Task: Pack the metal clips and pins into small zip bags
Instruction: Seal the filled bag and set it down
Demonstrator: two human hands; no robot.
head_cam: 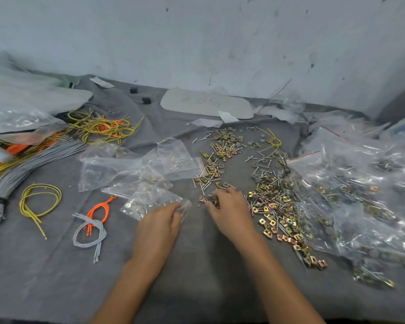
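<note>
Loose brass-coloured metal clips (276, 213) and thin silver pins (222, 146) lie scattered over the grey cloth, right of centre. My right hand (229, 209) rests at the left edge of that pile, fingers pinched on a few clips and pins. My left hand (161, 220) grips the near corner of a small clear zip bag (150, 199) that lies flat on the cloth with some parts inside. More small zip bags (173, 160), partly filled, lie just beyond it.
Large clear bags of clips and pins (360, 195) fill the right side. Yellow, orange and grey cords (40, 202) lie at the left, with a grey cord bundle (21, 169). A flat grey board (206, 104) leans near the wall, and the grey cloth (197, 265) lies in front.
</note>
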